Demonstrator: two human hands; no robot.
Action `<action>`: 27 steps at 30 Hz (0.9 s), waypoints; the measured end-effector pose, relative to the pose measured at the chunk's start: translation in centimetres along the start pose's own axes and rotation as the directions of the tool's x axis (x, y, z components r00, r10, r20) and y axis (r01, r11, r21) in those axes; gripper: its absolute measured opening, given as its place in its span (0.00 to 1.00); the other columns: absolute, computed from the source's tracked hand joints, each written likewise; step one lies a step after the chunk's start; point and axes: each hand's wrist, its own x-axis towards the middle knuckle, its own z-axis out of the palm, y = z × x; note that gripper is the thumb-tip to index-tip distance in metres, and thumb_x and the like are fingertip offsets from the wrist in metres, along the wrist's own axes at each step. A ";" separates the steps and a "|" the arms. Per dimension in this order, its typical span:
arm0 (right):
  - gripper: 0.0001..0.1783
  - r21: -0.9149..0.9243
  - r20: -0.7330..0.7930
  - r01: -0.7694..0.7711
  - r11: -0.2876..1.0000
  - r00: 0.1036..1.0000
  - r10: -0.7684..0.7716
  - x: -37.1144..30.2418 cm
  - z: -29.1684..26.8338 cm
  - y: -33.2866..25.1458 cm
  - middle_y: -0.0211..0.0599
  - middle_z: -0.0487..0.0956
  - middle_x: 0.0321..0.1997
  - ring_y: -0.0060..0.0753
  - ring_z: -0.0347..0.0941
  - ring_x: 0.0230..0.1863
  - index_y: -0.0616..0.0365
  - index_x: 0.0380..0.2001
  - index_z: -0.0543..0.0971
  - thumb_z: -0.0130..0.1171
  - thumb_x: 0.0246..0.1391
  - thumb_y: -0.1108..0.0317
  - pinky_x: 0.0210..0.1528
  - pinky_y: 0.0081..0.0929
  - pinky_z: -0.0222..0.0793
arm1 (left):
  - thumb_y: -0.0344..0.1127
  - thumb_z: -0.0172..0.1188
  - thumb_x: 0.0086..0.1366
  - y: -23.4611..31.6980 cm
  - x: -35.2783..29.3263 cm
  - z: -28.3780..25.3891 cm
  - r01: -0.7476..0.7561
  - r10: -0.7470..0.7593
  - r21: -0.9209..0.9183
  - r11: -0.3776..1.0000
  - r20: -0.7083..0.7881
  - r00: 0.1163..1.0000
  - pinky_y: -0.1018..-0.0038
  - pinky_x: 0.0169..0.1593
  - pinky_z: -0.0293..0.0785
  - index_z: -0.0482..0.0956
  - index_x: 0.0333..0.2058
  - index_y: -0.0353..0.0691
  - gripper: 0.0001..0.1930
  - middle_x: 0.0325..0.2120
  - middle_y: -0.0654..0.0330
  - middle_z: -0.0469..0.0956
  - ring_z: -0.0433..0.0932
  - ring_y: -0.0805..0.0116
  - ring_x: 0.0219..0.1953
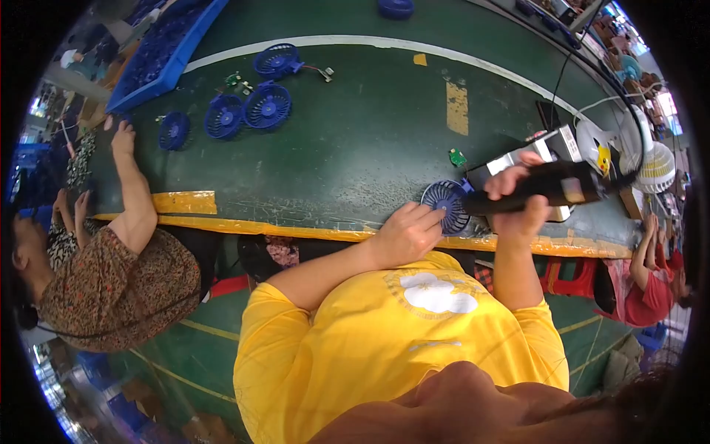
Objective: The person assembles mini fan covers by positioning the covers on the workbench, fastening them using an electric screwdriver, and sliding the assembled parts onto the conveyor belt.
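Note:
My left hand (408, 233) presses its fingers on a round blue fan grille (446, 205) lying at the near edge of the green conveyor belt (355, 140). My right hand (518, 203) is closed around a black electric screwdriver (551, 187), held sideways with its tip toward the grille's right rim. A cable runs from the tool's back end up to the right. A small green circuit board (457, 157) lies on the belt just beyond the grille.
Several more blue fan grilles (255, 103) with loose wired parts lie at the belt's far left, beside a blue tray (159, 55). A co-worker's hand (122, 137) rests on the belt at left. A grey metal box (543, 148) and a white fan (654, 166) stand right.

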 end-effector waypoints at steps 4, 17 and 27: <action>0.48 -0.102 -0.027 0.091 0.991 0.995 -0.094 -1.9 -1.3 -1.9 0.36 0.82 0.39 0.36 0.82 0.39 0.63 0.71 0.73 0.80 0.66 0.37 0.47 0.41 0.81 | 0.32 0.70 0.62 -6.4 5.9 -4.5 0.089 0.011 0.424 0.901 -0.228 0.974 0.53 0.60 0.80 0.87 0.41 0.33 0.11 0.59 0.40 0.85 0.85 0.45 0.55; 0.45 -0.028 0.048 -0.020 0.999 0.999 0.022 -6.0 -3.7 -1.8 0.39 0.84 0.43 0.37 0.83 0.45 0.62 0.69 0.77 0.90 0.59 0.50 0.54 0.41 0.83 | 0.31 0.72 0.60 -16.0 7.1 -13.7 0.222 -0.176 0.435 0.872 -0.145 0.974 0.41 0.72 0.68 0.91 0.43 0.36 0.12 0.64 0.42 0.82 0.79 0.44 0.65; 0.51 -0.073 0.038 0.087 0.994 0.996 -0.084 -3.4 -7.2 -8.6 0.36 0.81 0.33 0.36 0.81 0.33 0.61 0.64 0.76 0.84 0.58 0.30 0.44 0.39 0.81 | 0.29 0.74 0.59 0.4 0.2 -7.6 0.359 -0.370 0.350 0.865 -0.037 0.928 0.31 0.82 0.58 0.93 0.45 0.39 0.14 0.69 0.44 0.79 0.73 0.43 0.74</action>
